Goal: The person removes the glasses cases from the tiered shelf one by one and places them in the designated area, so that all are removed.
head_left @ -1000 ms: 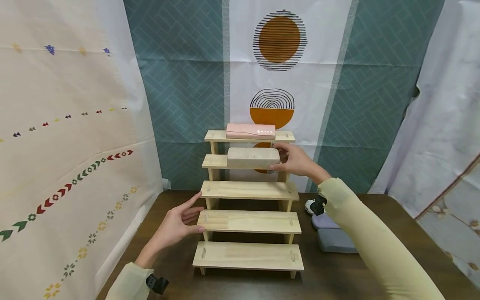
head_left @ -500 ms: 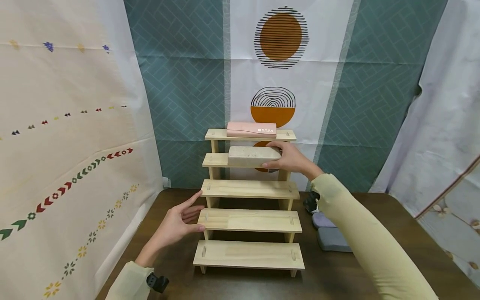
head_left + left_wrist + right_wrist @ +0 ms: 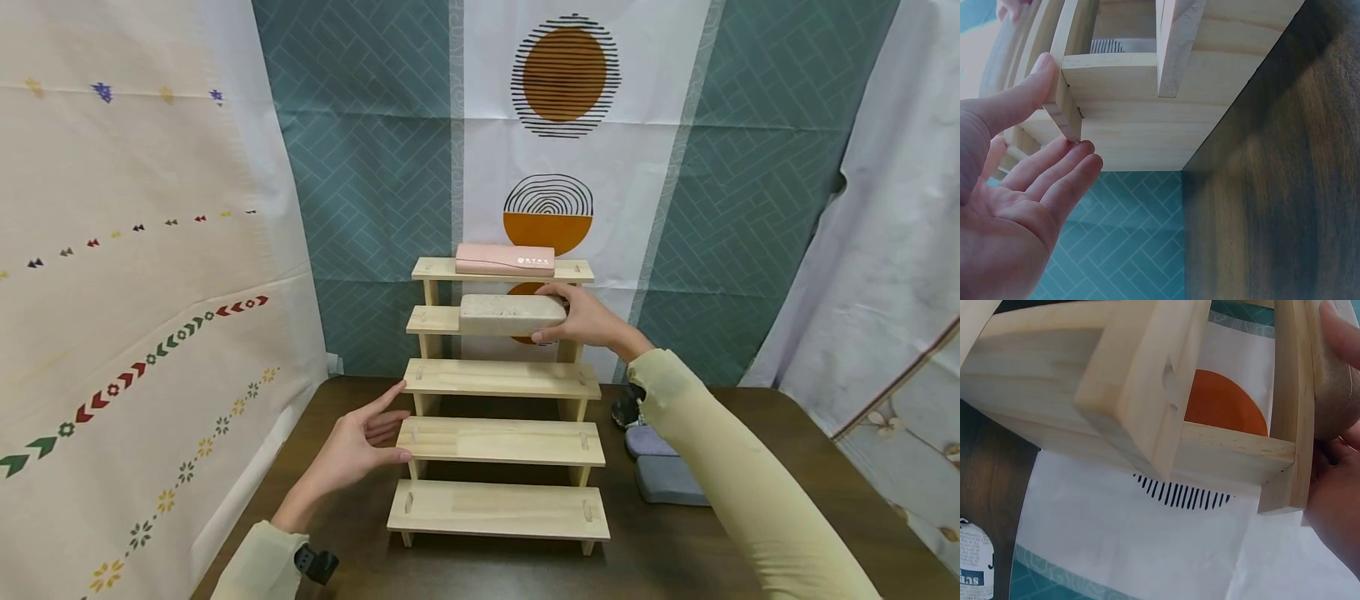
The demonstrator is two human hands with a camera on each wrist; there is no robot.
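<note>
A pale wooden stepped stand (image 3: 498, 508) with several shelves stands on the table. On its second shelf from the top sits a cream glasses case (image 3: 510, 314), oblong and rounded, with a speckled top. My right hand (image 3: 588, 321) grips the right end of that case, thumb at the front and fingers behind. My left hand (image 3: 352, 448) is at the stand's left side. Its thumb (image 3: 1032, 84) and fingertips pinch the end of a lower shelf between them in the left wrist view. A pink glasses case (image 3: 504, 260) with white lettering lies on the top shelf.
On the dark table (image 3: 675, 550) right of the stand lie a grey-blue case (image 3: 670, 481) and a purple case (image 3: 647, 440), partly behind my right sleeve. A white printed object (image 3: 974, 559) shows in the right wrist view. Patterned cloths hang behind and at both sides.
My right hand has shifted its grip slightly over the right end of the cream case, thumb a little further left. The case stays on its shelf. My left hand has kept its place.
</note>
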